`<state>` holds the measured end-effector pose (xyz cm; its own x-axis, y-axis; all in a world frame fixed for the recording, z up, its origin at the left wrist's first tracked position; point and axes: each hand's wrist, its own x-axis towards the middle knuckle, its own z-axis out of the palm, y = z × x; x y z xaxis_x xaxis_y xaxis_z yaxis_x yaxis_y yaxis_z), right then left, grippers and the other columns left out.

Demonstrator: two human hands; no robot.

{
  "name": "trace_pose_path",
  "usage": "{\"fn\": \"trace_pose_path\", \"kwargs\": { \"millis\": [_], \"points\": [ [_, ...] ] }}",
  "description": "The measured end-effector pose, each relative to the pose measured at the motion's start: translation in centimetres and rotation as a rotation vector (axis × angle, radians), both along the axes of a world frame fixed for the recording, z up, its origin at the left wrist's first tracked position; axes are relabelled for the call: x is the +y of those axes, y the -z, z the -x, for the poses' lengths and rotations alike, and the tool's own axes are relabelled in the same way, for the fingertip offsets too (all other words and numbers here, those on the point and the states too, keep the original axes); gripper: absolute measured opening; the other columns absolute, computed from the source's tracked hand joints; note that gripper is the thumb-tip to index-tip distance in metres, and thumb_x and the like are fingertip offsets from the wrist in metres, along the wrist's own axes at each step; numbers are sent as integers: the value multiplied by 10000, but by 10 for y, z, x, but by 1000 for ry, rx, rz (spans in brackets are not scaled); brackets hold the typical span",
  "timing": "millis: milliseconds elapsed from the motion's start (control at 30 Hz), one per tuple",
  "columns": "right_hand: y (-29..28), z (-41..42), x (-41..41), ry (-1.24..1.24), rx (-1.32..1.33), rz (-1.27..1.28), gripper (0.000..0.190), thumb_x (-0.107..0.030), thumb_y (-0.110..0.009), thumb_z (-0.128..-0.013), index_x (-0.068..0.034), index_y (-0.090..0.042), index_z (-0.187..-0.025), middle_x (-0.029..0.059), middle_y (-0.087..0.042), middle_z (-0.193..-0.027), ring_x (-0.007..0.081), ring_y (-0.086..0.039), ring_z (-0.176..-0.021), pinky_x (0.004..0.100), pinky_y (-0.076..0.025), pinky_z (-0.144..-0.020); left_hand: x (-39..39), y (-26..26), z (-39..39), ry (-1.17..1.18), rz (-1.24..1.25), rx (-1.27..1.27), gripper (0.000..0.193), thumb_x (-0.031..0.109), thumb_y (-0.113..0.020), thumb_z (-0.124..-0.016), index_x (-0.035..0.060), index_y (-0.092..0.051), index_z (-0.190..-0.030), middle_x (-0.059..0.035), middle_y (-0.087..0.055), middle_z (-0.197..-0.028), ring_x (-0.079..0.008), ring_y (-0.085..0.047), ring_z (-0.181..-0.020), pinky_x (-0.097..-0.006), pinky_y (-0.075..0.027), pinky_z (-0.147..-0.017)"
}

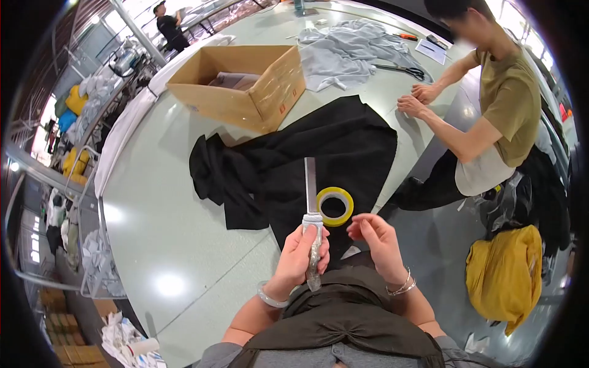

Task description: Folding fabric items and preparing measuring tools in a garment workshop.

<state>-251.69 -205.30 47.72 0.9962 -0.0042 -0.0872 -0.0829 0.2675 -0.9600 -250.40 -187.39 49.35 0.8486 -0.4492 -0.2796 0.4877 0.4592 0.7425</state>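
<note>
My left hand [302, 253] grips the wrapped handle of a straight-bladed knife [311, 184], its blade pointing away from me. Clear tape or film seems to be wound around the handle [314, 262]. Just right of the blade is a roll of tape [349, 205] with a yellow rim, over black fabric [294, 156]. My right hand [379, 246] is near the roll's lower right side, fingers loosely curled. I see nothing in that hand. The black fabric lies in loose folds on the pale table [152, 230].
Beyond the fabric stands an open cardboard box [230, 108] with folded cloth inside. Light grey fabric [349, 50] and black-handled scissors [405, 70] lie farther back. A person [511, 101] sits at the right, hands on the table. A yellow cloth bundle [504, 276] is at the lower right.
</note>
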Motion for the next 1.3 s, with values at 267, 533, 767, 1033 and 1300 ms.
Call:
{"fn": "trace_pose_path", "kwargs": {
  "millis": [267,533,767,1033,1300],
  "points": [
    [-35,-38,24,-294,27,-149,210,-127,-550,-871,36,-567,-1002,33,-602,-922,66,-534,-860,211,-423,-777,8,-15,24,17,-128,-43,224,246,-390,-945,32,-456,-946,-29,-459,-649,-86,-443,-477,-217,-371,-435],
    [-35,-44,40,-198,-71,-4,106,-61,-619,-790,33,-592,-748,-7,-557,-707,54,-452,-660,201,-363,-591,10,-18,36,41,-269,-59,188,204,-378,-949,25,-435,-947,-32,-451,-650,-88,-424,-478,-229,-361,-434],
    [-33,-51,45,-220,-129,87,113,-59,-628,-773,21,-569,-720,2,-522,-689,78,-440,-685,224,-349,-603,10,-15,41,4,-179,-22,213,233,-405,-941,22,-434,-947,-19,-442,-662,-73,-425,-496,-218,-354,-432],
    [-25,-54,43,-208,-217,151,122,-47,-631,-768,29,-553,-714,14,-526,-728,89,-448,-689,235,-368,-621,6,-8,43,-31,-89,-40,207,225,-384,-946,24,-420,-981,-33,-451,-679,-92,-453,-502,-227,-362,-434],
    [-22,-63,42,-285,-85,91,171,-107,-551,-852,32,-577,-757,26,-557,-797,83,-453,-707,235,-373,-633,10,-10,36,-23,163,195,332,342,-263,-964,48,-405,-1026,-22,-378,-631,-67,-298,-422,-209,-285,-387]
  ]
}}
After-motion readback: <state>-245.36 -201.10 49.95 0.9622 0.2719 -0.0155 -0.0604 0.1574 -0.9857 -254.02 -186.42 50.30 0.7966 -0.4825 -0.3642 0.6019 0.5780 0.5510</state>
